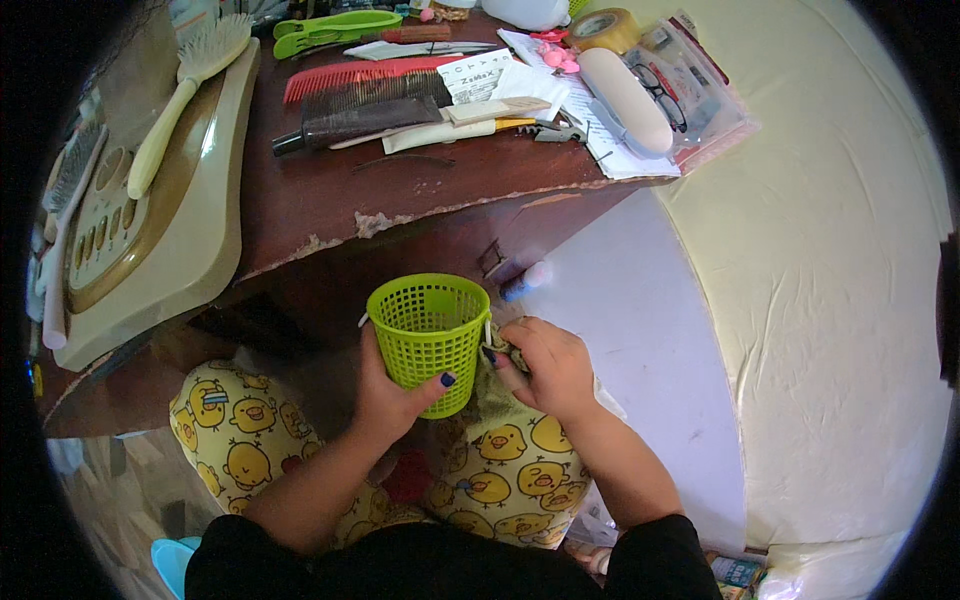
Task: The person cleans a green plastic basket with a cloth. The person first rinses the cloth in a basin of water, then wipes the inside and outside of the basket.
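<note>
A small lime-green perforated plastic basket (427, 345) is held upright above my lap, its open mouth facing up. My left hand (394, 390) grips it from the left side, the thumb pressed across the lower front. White handle ends show at both sides of its rim. Beside the basket's right wall, my right hand (540, 367) pinches a crumpled olive-green cloth (487, 394), which hangs down over my thigh. The cloth lies close against the basket; whether it touches the wall I cannot tell. No contents show through the basket's mouth.
Ahead stands a dark red table with a chipped front edge (375, 221), bearing a red comb (360, 77), a glasses case (626, 101) and packing tape (602, 31). A pale brush (161, 139) rests on a beige panel at left. A cream mattress (825, 300) lies to the right.
</note>
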Demonstrator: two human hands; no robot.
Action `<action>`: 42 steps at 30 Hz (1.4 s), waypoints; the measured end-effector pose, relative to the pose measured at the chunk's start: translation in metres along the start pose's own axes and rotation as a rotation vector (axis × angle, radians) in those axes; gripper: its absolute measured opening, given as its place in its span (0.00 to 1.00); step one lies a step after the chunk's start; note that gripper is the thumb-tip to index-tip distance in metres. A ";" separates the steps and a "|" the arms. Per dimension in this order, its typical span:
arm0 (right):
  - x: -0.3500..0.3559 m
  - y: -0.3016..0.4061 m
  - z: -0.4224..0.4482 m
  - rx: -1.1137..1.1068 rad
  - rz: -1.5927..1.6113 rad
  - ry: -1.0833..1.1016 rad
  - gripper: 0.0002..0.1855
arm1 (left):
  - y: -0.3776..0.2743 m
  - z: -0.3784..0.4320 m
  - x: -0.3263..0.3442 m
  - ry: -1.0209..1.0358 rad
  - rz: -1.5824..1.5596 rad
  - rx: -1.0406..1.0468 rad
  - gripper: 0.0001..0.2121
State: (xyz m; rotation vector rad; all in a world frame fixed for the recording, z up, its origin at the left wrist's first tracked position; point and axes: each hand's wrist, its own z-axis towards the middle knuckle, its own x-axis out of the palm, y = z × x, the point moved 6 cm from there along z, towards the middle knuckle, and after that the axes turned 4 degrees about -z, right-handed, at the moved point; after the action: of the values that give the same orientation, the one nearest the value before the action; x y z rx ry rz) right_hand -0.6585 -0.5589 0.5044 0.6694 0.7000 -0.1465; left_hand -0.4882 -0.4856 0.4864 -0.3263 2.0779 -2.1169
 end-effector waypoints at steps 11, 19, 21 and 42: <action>-0.001 0.016 0.007 0.012 0.019 -0.006 0.18 | -0.009 0.001 -0.019 -0.026 0.188 0.024 0.38; -0.005 0.021 0.011 0.136 0.101 -0.069 0.17 | -0.014 -0.003 -0.031 -0.075 0.236 0.104 0.40; -0.005 0.022 0.015 0.181 0.108 -0.107 0.16 | -0.015 -0.003 -0.030 -0.076 0.212 0.096 0.40; 0.027 0.043 0.037 0.228 0.217 -0.043 0.08 | -0.026 -0.015 -0.043 -0.119 0.269 0.256 0.40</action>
State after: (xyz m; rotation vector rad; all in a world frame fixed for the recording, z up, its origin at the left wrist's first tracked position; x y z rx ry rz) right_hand -0.6030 -0.5453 0.5304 0.9534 0.5696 -0.0408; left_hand -0.4495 -0.4595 0.5098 -0.1266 1.6564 -2.1088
